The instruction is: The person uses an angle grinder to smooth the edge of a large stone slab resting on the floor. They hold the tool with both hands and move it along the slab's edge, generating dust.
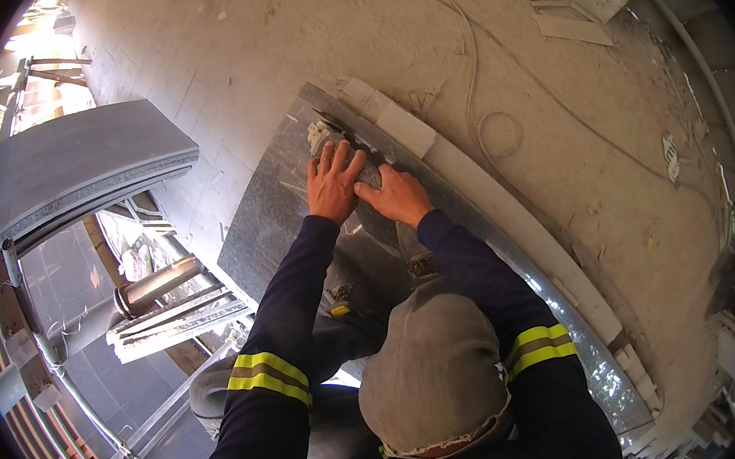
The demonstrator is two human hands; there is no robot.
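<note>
A dust-coated, grey, rough-textured object (371,176) sits on the dark stone slab (269,208), largely covered by a worker's two bare hands. The left hand (332,184) lies over it with fingers extended; the right hand (398,195) bends over its near side, fingertips out of sight. How firmly either hand grips cannot be told. A thin, dark, flat edge (331,121) juts just beyond the left fingertips. Navy fabric sleeves (299,267) carry bright yellow bands. The slab's smooth face, streaked with dust, runs beside a pale, straight-edged strip (524,241). Farther out, a slim cable (472,73) loops across the gritty tan floor (271,29); at left rest thick grey slabs (85,157) with coarse edges, near a cylindrical metal pipe (161,286).
</note>
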